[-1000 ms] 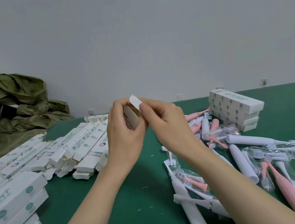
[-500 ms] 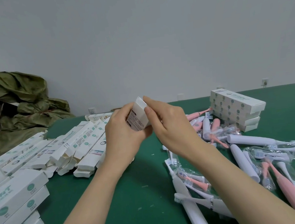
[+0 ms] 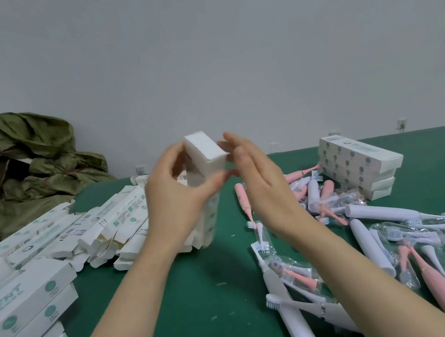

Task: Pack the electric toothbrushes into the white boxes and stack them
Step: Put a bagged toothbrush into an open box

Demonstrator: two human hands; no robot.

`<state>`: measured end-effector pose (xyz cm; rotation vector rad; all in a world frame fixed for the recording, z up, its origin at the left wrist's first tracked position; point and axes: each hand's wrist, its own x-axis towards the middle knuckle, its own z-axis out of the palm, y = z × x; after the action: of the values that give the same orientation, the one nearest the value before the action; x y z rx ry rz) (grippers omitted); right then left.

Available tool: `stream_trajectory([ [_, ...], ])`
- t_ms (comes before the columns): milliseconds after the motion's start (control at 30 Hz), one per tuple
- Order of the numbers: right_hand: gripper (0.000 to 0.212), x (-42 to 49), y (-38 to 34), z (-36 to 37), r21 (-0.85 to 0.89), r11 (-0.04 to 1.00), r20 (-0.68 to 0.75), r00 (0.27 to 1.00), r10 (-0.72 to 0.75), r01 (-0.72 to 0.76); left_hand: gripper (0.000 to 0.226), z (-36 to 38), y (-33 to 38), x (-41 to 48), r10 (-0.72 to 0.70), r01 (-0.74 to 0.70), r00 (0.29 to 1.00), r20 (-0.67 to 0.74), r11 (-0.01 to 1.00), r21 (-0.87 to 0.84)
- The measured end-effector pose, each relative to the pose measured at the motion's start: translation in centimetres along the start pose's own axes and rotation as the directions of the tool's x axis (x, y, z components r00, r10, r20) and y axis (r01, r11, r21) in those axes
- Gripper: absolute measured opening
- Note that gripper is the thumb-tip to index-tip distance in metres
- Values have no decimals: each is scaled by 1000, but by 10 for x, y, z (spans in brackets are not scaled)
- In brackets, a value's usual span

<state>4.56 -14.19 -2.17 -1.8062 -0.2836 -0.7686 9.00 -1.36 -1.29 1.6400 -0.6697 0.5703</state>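
My left hand point(image 3: 176, 201) grips a long white box point(image 3: 204, 156) upright, its closed top end facing me and its lower end near the green table point(image 3: 197, 296). My right hand point(image 3: 259, 183) is beside the box's top with the fingers spread, fingertips just touching or barely off its right edge. Loose pink and white electric toothbrushes point(image 3: 368, 240), some in clear bags, lie scattered to the right. A stack of closed white boxes point(image 3: 359, 163) sits at the back right. Another stack of boxes point(image 3: 24, 315) is at the near left.
Several empty open-ended boxes point(image 3: 111, 225) lie in a row left of centre. A crumpled olive-green cloth point(image 3: 38, 167) covers a brown carton at the back left, against the grey wall. Wall sockets sit just above the table's far edge.
The end flap was folded shut, and the box was swung from lying tilted to standing upright. My right hand's fingers have come off the flap and spread.
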Motion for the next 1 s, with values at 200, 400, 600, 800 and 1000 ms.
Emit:
stream_trajectory([
  [200, 47, 14, 21, -32, -338, 786, -48, 844, 535, -518, 85, -37, -9, 18, -9, 172, 974, 227, 682, -711],
  [400, 35, 18, 29, -52, 359, 664, 144, 742, 655, -656, 69, -33, -32, 14, -173, 308, 951, 255, 553, -774],
  [600, 33, 14, 29, -45, -162, 898, -291, 890, 352, -408, 76, -23, -41, 10, -203, 230, 961, -186, 963, 142],
  [800, 53, 12, 0, -22, -14, 942, -97, 938, 333, -336, 75, 5, -11, -7, 218, -277, 951, 218, 914, 297],
  [1000, 36, 13, -14, -41, 181, 917, 29, 933, 358, -357, 71, 11, -6, -12, 457, -543, 831, 319, 791, 281],
])
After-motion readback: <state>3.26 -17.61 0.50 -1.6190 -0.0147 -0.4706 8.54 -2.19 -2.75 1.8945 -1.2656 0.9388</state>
